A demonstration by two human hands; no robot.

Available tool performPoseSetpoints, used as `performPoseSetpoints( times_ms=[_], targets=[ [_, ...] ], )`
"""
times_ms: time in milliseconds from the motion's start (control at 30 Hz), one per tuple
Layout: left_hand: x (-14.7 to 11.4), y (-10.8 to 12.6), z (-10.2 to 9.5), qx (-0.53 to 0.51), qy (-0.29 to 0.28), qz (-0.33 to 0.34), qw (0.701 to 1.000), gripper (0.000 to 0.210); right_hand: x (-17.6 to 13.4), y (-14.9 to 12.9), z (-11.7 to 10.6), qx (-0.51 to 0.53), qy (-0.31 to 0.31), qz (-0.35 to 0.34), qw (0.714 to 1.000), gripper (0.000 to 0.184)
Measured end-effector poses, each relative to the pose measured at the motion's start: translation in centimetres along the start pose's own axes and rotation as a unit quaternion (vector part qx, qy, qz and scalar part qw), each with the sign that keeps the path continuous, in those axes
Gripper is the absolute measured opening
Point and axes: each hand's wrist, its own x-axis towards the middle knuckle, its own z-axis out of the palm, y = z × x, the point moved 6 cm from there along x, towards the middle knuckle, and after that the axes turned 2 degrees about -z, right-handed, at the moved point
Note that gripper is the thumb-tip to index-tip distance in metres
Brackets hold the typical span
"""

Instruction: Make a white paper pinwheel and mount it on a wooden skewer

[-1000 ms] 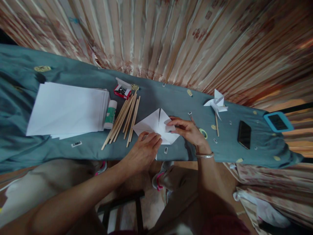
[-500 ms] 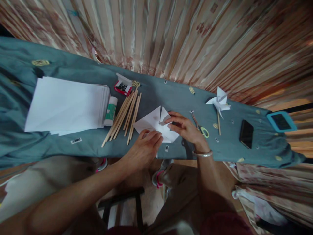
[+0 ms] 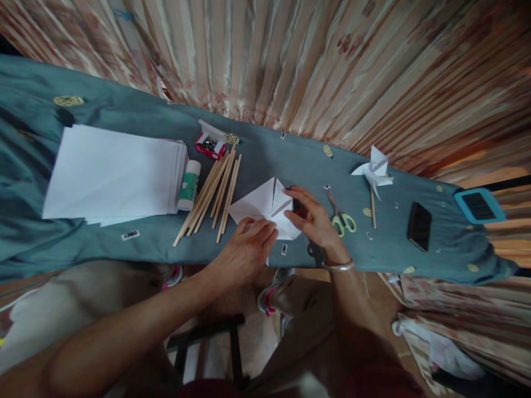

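A white square of paper point(image 3: 259, 200) with slits cut in from its corners lies on the cloth in front of me. The fingers of my left hand point(image 3: 249, 243) are together and press on its near edge. My right hand point(image 3: 313, 221) grips the right side, thumb and forefinger curved over the paper, where a corner is bent inward. The fingertips hide part of that fold. To the right of this hand are scissors point(image 3: 342, 221) with light green handles. Farther right lies a white paper pinwheel point(image 3: 375, 172) on a wooden stick point(image 3: 373, 207).
Left of the paper lie several wooden sticks point(image 3: 207, 196), a glue stick point(image 3: 189, 185) and an open red box point(image 3: 210, 146) of small metal pieces. A stack of white paper point(image 3: 112, 174) is at the left. A phone point(image 3: 419, 226) and a blue-framed device point(image 3: 479, 205) lie at the right.
The right corner of the paper, flat before, is now bent inward under my right hand. That hand has shifted slightly left, showing more of the scissors. My left hand stays on the near edge.
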Motion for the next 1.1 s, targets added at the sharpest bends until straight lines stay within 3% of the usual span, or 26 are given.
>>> performPoseSetpoints(
  times_ms=[333,767,1100],
  targets=[
    [-0.14,0.02,0.08,0.001,-0.002,0.002,1.000,0.032,-0.10,0.16,0.28,-0.001,0.040,0.024,0.999,0.043],
    [-0.04,0.10,-0.08,0.002,-0.001,-0.001,1.000,0.032,-0.06,0.16,0.31,-0.015,0.051,0.015,0.998,0.043],
    [-0.05,0.00,0.05,0.002,-0.004,-0.002,1.000,0.034,-0.14,0.40,0.44,-0.008,0.050,0.051,0.997,0.043]
  ],
)
